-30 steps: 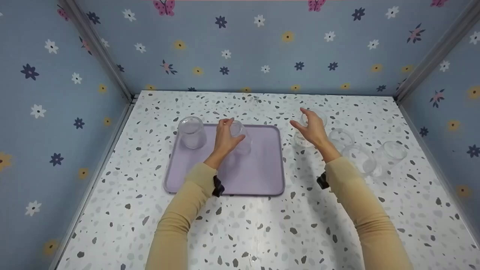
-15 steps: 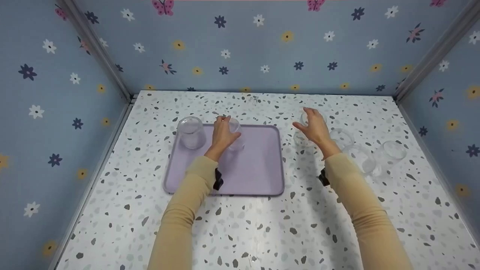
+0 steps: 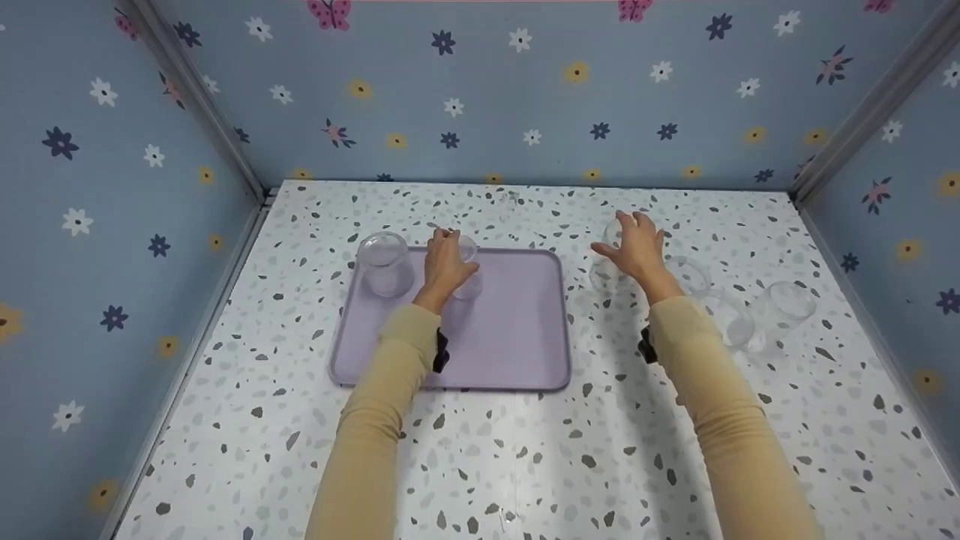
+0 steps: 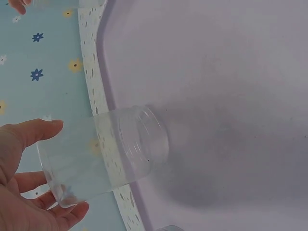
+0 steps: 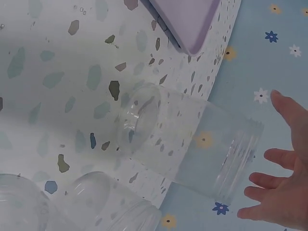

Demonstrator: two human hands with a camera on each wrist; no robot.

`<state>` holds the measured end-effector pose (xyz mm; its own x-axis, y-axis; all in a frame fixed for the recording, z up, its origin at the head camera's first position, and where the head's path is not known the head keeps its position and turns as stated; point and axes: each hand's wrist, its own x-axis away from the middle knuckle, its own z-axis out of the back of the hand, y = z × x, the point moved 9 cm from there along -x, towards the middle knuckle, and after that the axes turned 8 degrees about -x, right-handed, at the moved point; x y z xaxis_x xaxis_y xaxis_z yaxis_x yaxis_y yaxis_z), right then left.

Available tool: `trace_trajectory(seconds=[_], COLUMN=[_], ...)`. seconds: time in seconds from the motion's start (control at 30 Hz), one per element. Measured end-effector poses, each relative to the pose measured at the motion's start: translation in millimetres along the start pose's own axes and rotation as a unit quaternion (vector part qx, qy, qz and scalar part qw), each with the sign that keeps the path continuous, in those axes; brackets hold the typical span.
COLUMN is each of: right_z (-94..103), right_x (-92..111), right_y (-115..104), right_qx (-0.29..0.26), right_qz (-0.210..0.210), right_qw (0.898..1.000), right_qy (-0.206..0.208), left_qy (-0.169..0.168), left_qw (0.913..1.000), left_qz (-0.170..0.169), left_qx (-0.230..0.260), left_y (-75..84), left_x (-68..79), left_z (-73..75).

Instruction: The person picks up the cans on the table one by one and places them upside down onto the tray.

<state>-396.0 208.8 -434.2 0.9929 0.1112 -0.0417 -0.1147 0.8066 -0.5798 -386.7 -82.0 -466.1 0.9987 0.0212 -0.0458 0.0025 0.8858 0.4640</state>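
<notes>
My left hand (image 3: 444, 268) holds a clear plastic jar (image 4: 98, 154) by its base end, thumb on one side and fingers on the other. The jar is upside down over the back of the lilac tray (image 3: 510, 341), its threaded neck towards the surface; I cannot tell whether it touches. Beside it, another clear jar (image 3: 387, 266) stands at the tray's back left corner. To the right of the tray, my right hand (image 3: 637, 247) is spread around the top of a standing clear jar (image 5: 180, 139). The right wrist view shows a gap between these fingers and its threaded rim.
More clear jars stand on the speckled table (image 3: 480, 465) at the right, including one jar (image 3: 784, 311) furthest right and another (image 5: 115, 202) close beside the right hand's jar. Flower-patterned walls (image 3: 517, 90) enclose the table at the back and both sides.
My left hand has carried its jar a little left and back across the tray, and the jar has become more upright. My right hand has shifted slightly right, its fingers still spread.
</notes>
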Motion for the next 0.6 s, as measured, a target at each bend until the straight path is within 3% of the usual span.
trace_trajectory(seconds=[0.3, 0.6], right_z=[-3.6, -6.9], right_x=[-6, -10], right_y=[11, 14], right_qx=[0.019, 0.040], right_qz=[-0.061, -0.088], right_qw=[0.997, 0.994], right_qy=[-0.044, -0.058], left_qy=[-0.010, -0.016], left_qw=[0.9998, 0.9993], left_qz=[0.006, -0.002], left_qx=[-0.018, -0.034], left_y=[-0.2, 1.4], left_x=[-3.1, -5.1], left_z=[-0.1, -1.3])
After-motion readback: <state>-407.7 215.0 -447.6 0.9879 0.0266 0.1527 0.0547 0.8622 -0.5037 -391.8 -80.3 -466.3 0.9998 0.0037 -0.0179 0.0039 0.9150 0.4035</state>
